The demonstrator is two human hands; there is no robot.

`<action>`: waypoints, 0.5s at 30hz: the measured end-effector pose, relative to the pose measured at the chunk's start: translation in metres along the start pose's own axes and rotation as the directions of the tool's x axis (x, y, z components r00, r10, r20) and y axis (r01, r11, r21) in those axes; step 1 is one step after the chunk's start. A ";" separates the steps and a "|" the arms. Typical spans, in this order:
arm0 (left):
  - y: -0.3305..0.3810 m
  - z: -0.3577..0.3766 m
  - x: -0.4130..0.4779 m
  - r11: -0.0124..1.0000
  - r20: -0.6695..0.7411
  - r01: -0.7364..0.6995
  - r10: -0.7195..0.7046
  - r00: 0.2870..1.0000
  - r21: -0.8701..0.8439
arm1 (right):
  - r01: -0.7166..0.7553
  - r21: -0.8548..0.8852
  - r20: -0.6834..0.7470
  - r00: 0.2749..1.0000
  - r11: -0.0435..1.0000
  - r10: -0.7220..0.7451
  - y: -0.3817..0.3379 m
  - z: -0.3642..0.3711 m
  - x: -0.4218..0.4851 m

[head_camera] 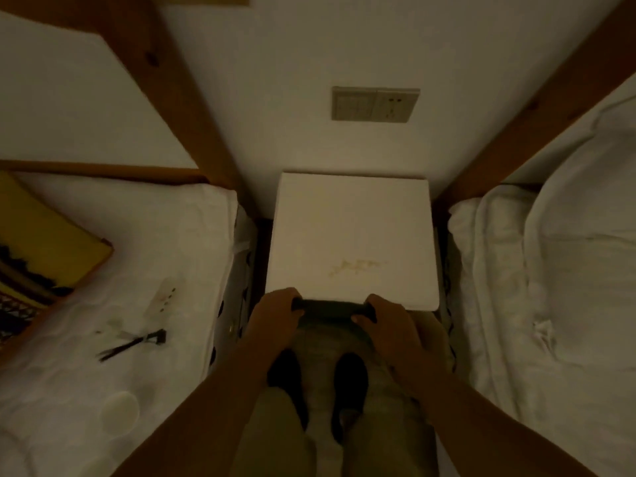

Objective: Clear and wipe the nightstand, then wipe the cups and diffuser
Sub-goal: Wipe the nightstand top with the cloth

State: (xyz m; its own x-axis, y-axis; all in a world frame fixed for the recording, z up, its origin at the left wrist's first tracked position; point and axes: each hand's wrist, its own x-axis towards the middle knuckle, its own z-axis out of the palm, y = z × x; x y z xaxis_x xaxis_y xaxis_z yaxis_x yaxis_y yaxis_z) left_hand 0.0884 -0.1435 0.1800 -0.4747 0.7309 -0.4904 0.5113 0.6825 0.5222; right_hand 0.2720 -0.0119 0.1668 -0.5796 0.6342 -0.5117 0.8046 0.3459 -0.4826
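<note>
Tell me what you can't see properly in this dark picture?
Head view only:
- The dark thing stretched between the left hand and right hand: too dim to name, ends hidden inside the fingers.
- The pale flat item with dots on the left bed: too small to identify.
- The stain on the nightstand: what it is can't be told.
- The yellow patterned object: cut off by the left edge.

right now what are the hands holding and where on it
Left hand and right hand each grip one end of a dark cloth stretched between them.
</note>
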 end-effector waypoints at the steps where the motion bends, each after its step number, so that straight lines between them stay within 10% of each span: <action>1: -0.006 0.002 0.015 1.000 0.005 -0.007 0.007 1.000 -0.001 | -0.018 0.006 -0.006 1.000 1.000 0.018 0.004 0.008 0.013; 15: -0.068 0.075 0.179 0.999 0.051 -0.024 0.026 0.998 -0.038 | -0.229 0.071 -0.084 0.968 0.971 0.235 0.058 0.103 0.131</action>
State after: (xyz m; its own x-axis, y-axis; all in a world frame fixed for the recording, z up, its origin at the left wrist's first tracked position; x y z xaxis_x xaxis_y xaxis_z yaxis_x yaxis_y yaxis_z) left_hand 0.0224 -0.0598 0.0043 -0.4238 0.7475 -0.5115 0.4951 0.6641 0.5602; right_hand 0.2294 0.0195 -0.0015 -0.3618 0.7534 -0.5491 0.9047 0.1415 -0.4018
